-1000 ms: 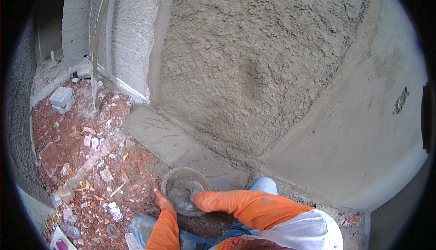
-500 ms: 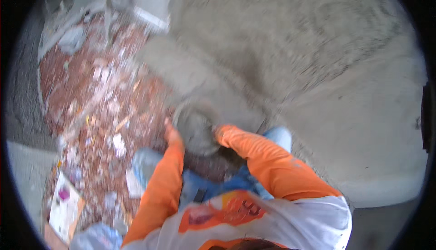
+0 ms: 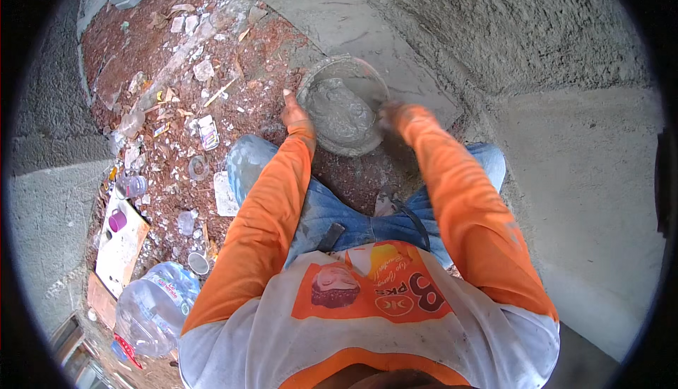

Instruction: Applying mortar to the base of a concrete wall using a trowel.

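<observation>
A round, cement-crusted bucket (image 3: 308,85) stands between my spread knees, holding wet grey mortar (image 3: 342,113). My left hand (image 3: 296,115) grips its left side, thumb up along the rim and the other fingers mostly hidden. On the opposite side, my right hand (image 3: 397,116) is at the rim, smeared by motion. Whether it grips the rim or a tool cannot be made out. Smooth grey mortar (image 3: 353,21) covers a strip just beyond the bucket.
Reddish ground with rubble and litter (image 3: 176,99) lies to the left. Nearer are a large clear plastic bottle (image 3: 157,308), a clear cup (image 3: 198,263), and a board (image 3: 120,251) with a purple cup (image 3: 117,220). Rough plaster (image 3: 537,21) rises at far right, above a smoother grey surface (image 3: 579,191).
The view has shifted, so the bucket, my hands and my knees now appear higher in the picture. Both hands remain at the bucket's sides. The picture is sharper, except around my right hand.
</observation>
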`<state>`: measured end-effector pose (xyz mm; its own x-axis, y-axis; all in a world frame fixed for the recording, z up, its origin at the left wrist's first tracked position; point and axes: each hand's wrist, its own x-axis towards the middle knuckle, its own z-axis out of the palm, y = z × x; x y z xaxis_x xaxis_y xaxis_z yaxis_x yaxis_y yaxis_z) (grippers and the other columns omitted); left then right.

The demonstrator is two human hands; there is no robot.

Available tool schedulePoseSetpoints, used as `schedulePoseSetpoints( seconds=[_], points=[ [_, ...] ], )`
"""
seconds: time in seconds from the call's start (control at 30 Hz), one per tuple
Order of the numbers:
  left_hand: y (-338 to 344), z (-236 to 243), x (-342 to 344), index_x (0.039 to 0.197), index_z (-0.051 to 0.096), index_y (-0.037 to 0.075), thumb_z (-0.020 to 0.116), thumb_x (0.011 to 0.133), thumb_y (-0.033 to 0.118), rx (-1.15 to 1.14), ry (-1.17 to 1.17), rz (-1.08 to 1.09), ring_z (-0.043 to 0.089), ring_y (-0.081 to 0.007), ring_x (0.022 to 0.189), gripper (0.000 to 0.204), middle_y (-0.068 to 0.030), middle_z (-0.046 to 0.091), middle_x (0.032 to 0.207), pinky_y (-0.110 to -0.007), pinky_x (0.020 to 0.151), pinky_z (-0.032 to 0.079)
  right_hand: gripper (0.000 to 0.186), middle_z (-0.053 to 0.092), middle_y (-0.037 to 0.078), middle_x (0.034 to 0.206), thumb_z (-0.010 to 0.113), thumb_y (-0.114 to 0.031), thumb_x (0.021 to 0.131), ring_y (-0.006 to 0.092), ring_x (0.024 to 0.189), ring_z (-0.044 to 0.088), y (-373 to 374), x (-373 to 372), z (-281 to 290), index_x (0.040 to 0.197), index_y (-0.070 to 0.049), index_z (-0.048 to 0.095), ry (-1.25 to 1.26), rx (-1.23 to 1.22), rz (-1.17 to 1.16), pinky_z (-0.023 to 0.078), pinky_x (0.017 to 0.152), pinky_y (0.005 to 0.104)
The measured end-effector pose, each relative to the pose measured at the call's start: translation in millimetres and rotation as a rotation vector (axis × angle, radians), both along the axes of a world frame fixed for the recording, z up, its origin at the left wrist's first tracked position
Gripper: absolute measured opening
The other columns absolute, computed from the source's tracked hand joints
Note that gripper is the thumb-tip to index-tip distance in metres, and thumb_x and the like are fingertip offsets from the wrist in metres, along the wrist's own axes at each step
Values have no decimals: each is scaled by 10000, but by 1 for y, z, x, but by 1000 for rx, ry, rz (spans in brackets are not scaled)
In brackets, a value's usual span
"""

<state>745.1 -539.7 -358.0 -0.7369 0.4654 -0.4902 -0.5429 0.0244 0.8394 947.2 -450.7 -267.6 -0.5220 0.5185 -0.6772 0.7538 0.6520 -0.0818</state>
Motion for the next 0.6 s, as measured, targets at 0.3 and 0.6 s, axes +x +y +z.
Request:
schedulePoseSetpoints(
  seconds=[0.3, 0.6],
  points=[
    [3, 7, 9, 921, 578, -131, 414, 846, 554, -117, 140, 74, 492, -221, 769, 708, -175, 594, 860, -357, 747, 411, 340, 534, 66, 773, 594, -276, 801, 137, 600, 531, -29, 30, 21, 1038, -43, 525, 366, -813, -731, 480, 498, 304],
    [5, 21, 9, 1014, 541, -135, 444, 838, 543, -103, 67, -6, 524, -233, 841, 708, -169, 572, 979, -341, 787, 422, 243, 567, 65, 706, 556, -252, 792, 155, 596, 559, -3, -16, -24, 938, -61, 587, 170, -461, -315, 476, 520, 307]
  ],
)
